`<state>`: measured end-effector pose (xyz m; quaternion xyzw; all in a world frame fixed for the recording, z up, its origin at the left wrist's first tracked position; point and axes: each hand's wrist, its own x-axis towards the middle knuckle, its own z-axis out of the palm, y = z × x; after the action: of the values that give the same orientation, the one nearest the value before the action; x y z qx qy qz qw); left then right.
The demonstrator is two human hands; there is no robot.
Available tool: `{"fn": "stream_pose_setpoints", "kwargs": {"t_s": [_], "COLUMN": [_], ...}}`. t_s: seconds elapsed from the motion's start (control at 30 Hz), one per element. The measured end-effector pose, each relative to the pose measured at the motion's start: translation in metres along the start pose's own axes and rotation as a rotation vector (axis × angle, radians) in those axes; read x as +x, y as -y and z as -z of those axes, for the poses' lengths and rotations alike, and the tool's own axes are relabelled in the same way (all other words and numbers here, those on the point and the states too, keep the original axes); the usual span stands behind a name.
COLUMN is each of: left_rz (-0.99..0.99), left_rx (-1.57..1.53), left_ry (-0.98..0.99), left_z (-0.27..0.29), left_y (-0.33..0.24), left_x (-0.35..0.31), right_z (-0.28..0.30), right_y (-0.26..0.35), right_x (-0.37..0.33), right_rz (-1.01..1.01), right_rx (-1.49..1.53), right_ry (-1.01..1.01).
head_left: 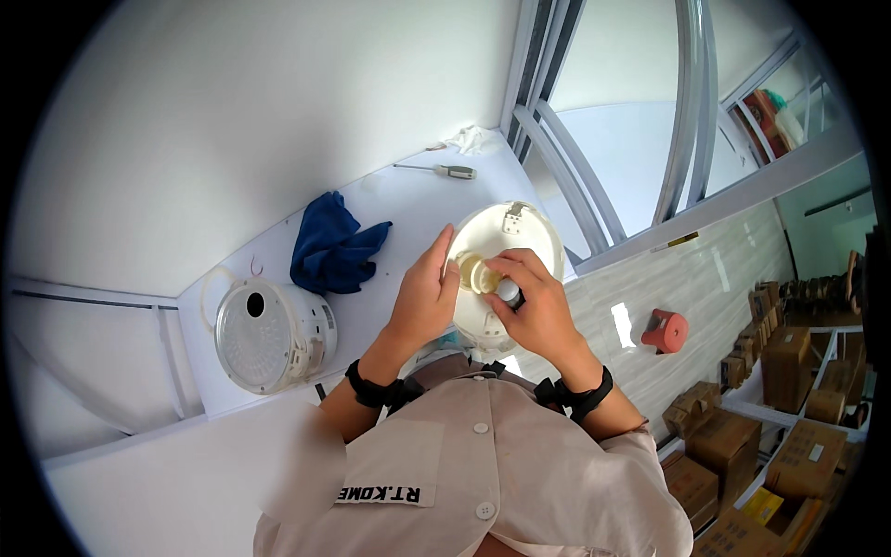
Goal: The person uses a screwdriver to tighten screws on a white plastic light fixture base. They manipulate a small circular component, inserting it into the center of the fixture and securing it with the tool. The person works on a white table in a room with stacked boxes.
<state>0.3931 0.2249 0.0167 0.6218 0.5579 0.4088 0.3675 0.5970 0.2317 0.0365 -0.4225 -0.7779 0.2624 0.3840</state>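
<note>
Blue, crumpled cloth (339, 246) just beside a silver-ended drum (258, 345); farther off, a screwdriver (455, 172) and white tissue (471, 139). Down on the floor (613, 302), a red stool (666, 331). Atop a round white container (543, 232), a cream, ringed fitting (476, 278), between left hand (429, 290), unclenched, fingers nearly straight along the rim, and right hand (536, 302), partly covering it, curled around a small grey-capped piece (510, 291).

We face a plain white wall (213, 130) on the far left, rising behind a white worktop (408, 204). To the right stand grey window frames (691, 65) with clear panes. Beyond them we see a pale, streaked floor (594, 290) with bright reflections (623, 325), and near right, cardboard boxes (789, 367) stacked around white shelving (742, 408).
</note>
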Motion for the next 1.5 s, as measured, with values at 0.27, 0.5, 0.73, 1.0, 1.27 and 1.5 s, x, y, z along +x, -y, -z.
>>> {"fn": "stream_pose_setpoints", "kwargs": {"t_s": [0.27,0.5,0.73,1.0,1.27,1.5], "left_rz": [-0.034,-0.021,-0.026,-0.039,-0.074,-0.084], "left_rx": [0.072,0.078,0.076,0.095,0.092,0.144], "left_ry": [0.039,0.059,0.072,0.067,0.060,0.073], "left_z": [0.002,0.004,0.007,0.006,0.007,0.008], "left_y": [0.000,-0.001,-0.004,0.005,0.009,0.007], "left_x": [0.004,0.006,0.007,0.010,0.011,0.013], "right_z": [-0.001,-0.002,-0.010,-0.013,-0.016,-0.022], "right_y": [-0.002,-0.001,0.002,0.000,-0.001,-0.013], "right_x": [0.001,0.003,0.007,0.010,0.014,0.013], "right_rz": [-0.008,0.007,0.022,0.025,0.044,0.036], "right_rx": [0.101,0.000,-0.115,-0.148,-0.162,-0.132], "right_ry": [-0.005,-0.001,0.032,0.073,0.074,0.047]}}
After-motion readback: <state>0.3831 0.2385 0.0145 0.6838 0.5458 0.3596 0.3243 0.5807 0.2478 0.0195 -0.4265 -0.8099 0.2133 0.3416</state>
